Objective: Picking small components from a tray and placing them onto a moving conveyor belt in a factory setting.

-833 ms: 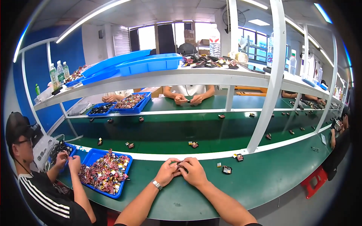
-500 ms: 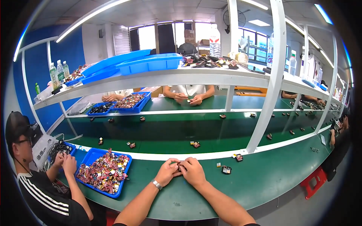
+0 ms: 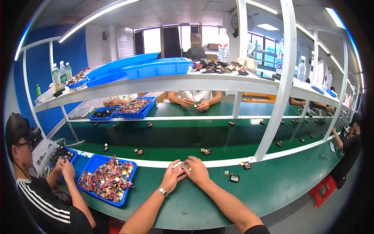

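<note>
My left hand (image 3: 171, 178) and my right hand (image 3: 198, 171) meet over the green bench, near its far white edge. Between their fingertips is a small electronic part (image 3: 188, 167) with a yellowish patch, mostly covered by the right fingers. My left fingers press in from the other side, and the thumb and forefinger are drawn together on it. To the right of my hands lie a dark small module (image 3: 234, 178) and a little pale square (image 3: 226, 172). Another module (image 3: 246, 165) with a yellow-white tab rests by the edge rail.
A blue bin (image 3: 132, 180) heaped with reddish wired modules stands left of my forearm, beside a co-worker (image 3: 43, 195). Beyond the white rail (image 3: 156, 163), modules sit spaced along a dark green belt (image 3: 175, 150). A white post (image 3: 274, 97) rises at right, under a loaded shelf.
My left fingers have loosened and spread a little, and my right hand has lifted slightly. Modules on the belt have shifted slightly right. The co-worker at far right has leaned in with an arm forward.
</note>
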Tool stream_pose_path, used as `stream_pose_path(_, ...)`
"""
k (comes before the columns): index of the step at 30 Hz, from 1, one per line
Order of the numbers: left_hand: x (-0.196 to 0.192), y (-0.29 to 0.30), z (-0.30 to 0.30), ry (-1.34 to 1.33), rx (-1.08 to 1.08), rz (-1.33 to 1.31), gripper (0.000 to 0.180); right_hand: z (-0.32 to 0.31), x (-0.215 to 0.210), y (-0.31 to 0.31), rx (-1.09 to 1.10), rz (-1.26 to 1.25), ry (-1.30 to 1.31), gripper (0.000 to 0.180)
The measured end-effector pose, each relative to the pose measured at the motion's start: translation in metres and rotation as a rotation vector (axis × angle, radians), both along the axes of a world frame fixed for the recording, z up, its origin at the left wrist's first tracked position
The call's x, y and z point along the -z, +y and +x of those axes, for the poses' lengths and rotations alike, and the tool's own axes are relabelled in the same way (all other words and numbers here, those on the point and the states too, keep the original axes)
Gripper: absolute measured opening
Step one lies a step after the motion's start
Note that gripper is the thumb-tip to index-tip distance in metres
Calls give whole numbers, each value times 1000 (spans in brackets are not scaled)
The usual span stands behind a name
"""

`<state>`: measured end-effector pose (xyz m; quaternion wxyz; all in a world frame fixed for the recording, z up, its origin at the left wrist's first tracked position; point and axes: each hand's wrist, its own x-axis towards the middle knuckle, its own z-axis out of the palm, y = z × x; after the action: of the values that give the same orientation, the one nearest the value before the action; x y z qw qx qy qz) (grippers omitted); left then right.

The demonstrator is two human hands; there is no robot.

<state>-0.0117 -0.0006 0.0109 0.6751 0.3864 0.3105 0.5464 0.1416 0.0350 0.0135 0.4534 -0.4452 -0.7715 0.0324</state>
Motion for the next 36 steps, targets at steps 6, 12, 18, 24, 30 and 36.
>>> stream_pose_path(6, 4, 5, 0, 150, -43, 128, 41, -5, 5, 77, 179, -193, -31, 39)
stream_pose_path(12, 8, 4, -5, 154, -26, 138, 34, 25, -13, 67, 441, -127, -159, 49)
stream_pose_path(18, 8, 10, -6, 190, 1, 147, 27, 82, 3, 80, 665, -369, -149, 48)
stream_pose_path(24, 13, 9, -8, 207, -14, 138, 25, 86, -8, 51, 409, -397, -32, 53)
stream_pose_path(30, 2, 6, -6, 280, 24, 77, 32, 73, -36, -24, -262, -399, 49, 52)
stream_pose_path(36, 0, 5, -13, 203, 363, 38, 39, 55, -43, -44, -410, -318, -18, 42)
